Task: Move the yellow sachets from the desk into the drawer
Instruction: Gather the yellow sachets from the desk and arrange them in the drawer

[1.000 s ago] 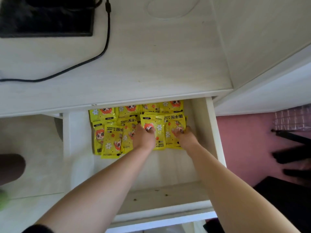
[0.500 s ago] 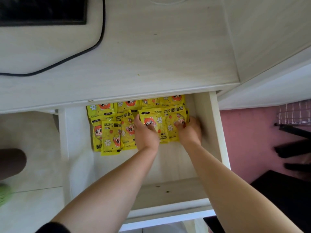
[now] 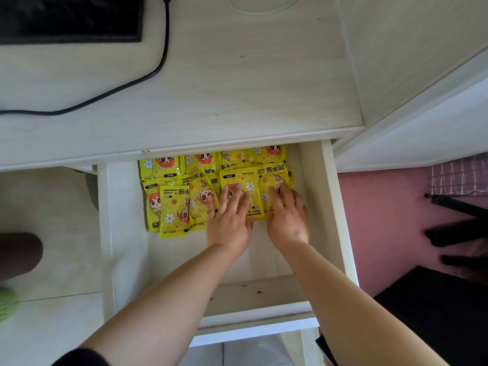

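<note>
Sachets at drawer's far end, my left hand and right hand flat on the right ones, fingers straight.

Black cable curves beside dark slab; pink floor right.

light: soft, bright daylight | shadows: faint | blur: right-edge objects smeared | distortion: wide-angle bowing

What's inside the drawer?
Yellow sachets lie overlapping in the drawer, and the left hand and right hand rest on some. The desk top covers the drawer's back, so anything there is hidden.
</note>
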